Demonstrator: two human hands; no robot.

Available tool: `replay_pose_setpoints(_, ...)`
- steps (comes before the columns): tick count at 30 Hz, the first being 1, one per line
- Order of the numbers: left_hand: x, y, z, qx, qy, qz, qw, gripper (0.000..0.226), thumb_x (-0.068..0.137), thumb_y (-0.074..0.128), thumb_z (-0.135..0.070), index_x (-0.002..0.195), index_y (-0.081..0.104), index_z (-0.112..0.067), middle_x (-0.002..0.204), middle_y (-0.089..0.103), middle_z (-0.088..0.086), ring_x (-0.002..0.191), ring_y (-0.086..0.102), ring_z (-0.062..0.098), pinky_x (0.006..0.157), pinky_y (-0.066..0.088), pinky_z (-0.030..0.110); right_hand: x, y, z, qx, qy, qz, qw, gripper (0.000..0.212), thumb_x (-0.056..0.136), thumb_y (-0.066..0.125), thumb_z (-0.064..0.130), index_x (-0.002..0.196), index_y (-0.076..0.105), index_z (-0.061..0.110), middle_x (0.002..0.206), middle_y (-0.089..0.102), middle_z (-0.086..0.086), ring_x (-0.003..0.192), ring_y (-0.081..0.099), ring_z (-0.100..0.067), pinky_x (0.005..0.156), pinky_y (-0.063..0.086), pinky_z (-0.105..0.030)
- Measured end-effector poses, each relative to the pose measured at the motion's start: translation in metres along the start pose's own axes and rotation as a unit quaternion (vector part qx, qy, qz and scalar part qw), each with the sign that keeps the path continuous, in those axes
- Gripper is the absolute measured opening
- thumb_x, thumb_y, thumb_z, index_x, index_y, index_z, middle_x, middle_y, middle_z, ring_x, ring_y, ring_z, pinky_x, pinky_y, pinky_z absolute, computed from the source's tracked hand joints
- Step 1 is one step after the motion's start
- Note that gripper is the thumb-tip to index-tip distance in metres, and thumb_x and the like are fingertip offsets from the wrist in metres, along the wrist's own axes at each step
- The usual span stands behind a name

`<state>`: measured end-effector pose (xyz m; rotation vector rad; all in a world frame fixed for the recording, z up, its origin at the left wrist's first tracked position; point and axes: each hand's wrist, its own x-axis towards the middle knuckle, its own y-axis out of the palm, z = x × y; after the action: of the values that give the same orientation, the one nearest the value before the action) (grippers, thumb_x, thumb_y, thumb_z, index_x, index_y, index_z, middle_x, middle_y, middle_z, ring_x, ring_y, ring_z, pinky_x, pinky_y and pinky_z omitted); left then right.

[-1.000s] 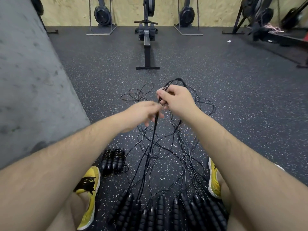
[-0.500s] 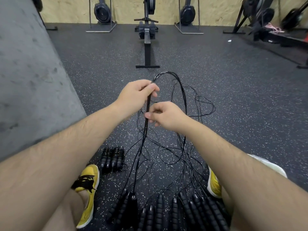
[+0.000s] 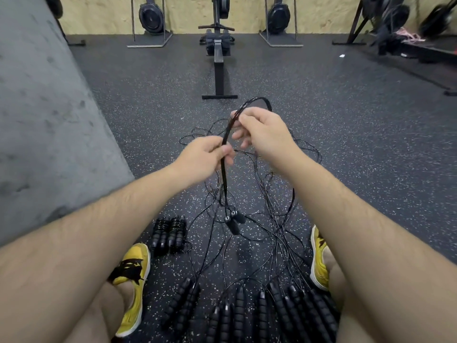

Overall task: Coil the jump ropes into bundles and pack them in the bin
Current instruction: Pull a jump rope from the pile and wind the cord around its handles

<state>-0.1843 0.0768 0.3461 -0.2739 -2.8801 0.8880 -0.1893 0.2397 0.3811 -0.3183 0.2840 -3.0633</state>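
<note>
Handles (image 3: 239, 308) lie in a row on the floor (image 3: 346, 144) by the feet, two coiled bundles (image 3: 169, 232) beyond at left, and farther out the left hand (image 3: 205, 159) and right hand (image 3: 262, 129), grips closed, pinch a doubled jump rope (image 3: 225, 184).

We count two bare hands, the left hand (image 3: 202, 159) and the right hand (image 3: 264, 132); two yellow sneakers (image 3: 133, 280); one raised black jump rope (image 3: 226, 134) with two dangling handles (image 3: 233, 221); two coiled black rope bundles (image 3: 169, 233) at lower left; one flat black rowing machine (image 3: 218, 58) and two upright ones (image 3: 150, 16) along the top.
</note>
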Motion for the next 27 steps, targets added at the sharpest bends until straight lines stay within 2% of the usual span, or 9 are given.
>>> replay_pose_setpoints(3,0.008,-0.008,-0.015,-0.011,0.069,-0.055,0.996,0.022,0.104,0.054,-0.016,0.094,0.071,-0.007,0.079,0.072,-0.002,0.063,0.057,0.010,0.060,0.048,0.032,-0.006,-0.006,-0.007,-0.074,0.032,0.069,0.994,0.029,0.087,0.050,-0.006,0.104,0.068,0.008,0.090,0.071,-0.001,0.062,0.058,0.000,0.056,0.049,-0.019)
replay_pose_setpoints(7,0.010,-0.007,-0.034,-0.072,0.101,-0.069,0.990,0.020,0.104,0.051,-0.008,0.098,0.069,-0.002,0.076,0.067,0.002,0.050,0.052,-0.004,0.054,0.041,0.009,-0.014,0.000,-0.026,-0.164,0.026,0.122,0.979,0.014,0.088,0.070,0.013,0.102,0.068,0.018,0.082,0.065,0.012,0.056,0.050,0.003,0.061,0.043,-0.018)
replay_pose_setpoints(9,0.011,-0.005,-0.037,-0.088,0.104,-0.071,0.988,0.019,0.104,0.051,-0.009,0.101,0.069,-0.004,0.076,0.066,0.000,0.050,0.051,-0.004,0.054,0.041,0.009,-0.012,0.004,-0.031,-0.177,0.028,0.110,0.978,0.015,0.091,0.071,0.020,0.104,0.069,0.013,0.082,0.066,0.006,0.057,0.050,0.000,0.063,0.042,-0.020)
replay_pose_setpoints(14,0.009,-0.007,-0.028,-0.099,0.094,-0.056,0.989,0.021,0.105,0.055,-0.022,0.116,0.071,-0.014,0.073,0.065,-0.013,0.058,0.051,0.001,0.056,0.042,0.015,-0.010,0.006,-0.027,-0.173,-0.012,0.049,0.984,0.018,0.095,0.065,0.013,0.077,0.061,0.015,0.068,0.062,0.001,0.044,0.049,0.006,0.049,0.037,-0.012)
replay_pose_setpoints(17,0.008,-0.010,-0.012,-0.106,0.057,-0.012,0.993,0.023,0.105,0.054,-0.022,0.123,0.065,-0.015,0.079,0.060,-0.002,0.066,0.054,0.009,0.058,0.045,0.027,-0.006,0.005,-0.023,-0.161,-0.046,0.000,0.986,0.021,0.095,0.065,0.016,0.074,0.063,0.017,0.065,0.066,0.001,0.049,0.054,0.000,0.055,0.047,-0.026)
replay_pose_setpoints(20,0.001,-0.009,-0.001,-0.067,0.012,0.047,0.997,0.016,0.101,0.058,-0.014,0.116,0.063,-0.018,0.084,0.065,-0.002,0.067,0.057,0.008,0.060,0.047,0.030,0.000,0.002,-0.021,-0.137,-0.048,-0.027,0.989,0.019,0.095,0.065,0.018,0.082,0.067,0.004,0.069,0.071,-0.006,0.055,0.060,-0.008,0.066,0.056,-0.041)
replay_pose_setpoints(22,-0.003,-0.004,0.004,0.005,0.001,0.088,0.996,0.009,0.101,0.059,-0.023,0.107,0.067,-0.021,0.080,0.071,-0.006,0.062,0.057,0.007,0.061,0.048,0.029,0.000,0.000,-0.019,-0.129,-0.055,-0.030,0.990,0.020,0.095,0.065,0.017,0.085,0.067,0.000,0.072,0.071,-0.008,0.056,0.063,-0.003,0.072,0.059,-0.045)
replay_pose_setpoints(25,-0.002,0.003,0.006,0.026,0.002,0.077,0.997,0.016,0.103,0.057,-0.024,0.091,0.066,-0.018,0.084,0.074,0.002,0.060,0.058,0.011,0.061,0.046,0.030,-0.003,0.001,-0.019,-0.122,-0.060,-0.023,0.991,0.019,0.095,0.065,0.018,0.089,0.068,0.000,0.076,0.071,-0.006,0.061,0.065,-0.002,0.075,0.060,-0.042)
replay_pose_setpoints(27,0.002,0.004,0.004,0.007,-0.001,0.051,0.999,0.016,0.104,0.054,-0.018,0.094,0.060,-0.008,0.091,0.076,0.002,0.067,0.064,0.010,0.063,0.046,0.033,-0.005,0.002,-0.020,-0.106,-0.055,-0.016,0.993,0.014,0.095,0.064,0.018,0.091,0.069,0.006,0.074,0.072,-0.003,0.065,0.067,-0.005,0.072,0.059,-0.037)
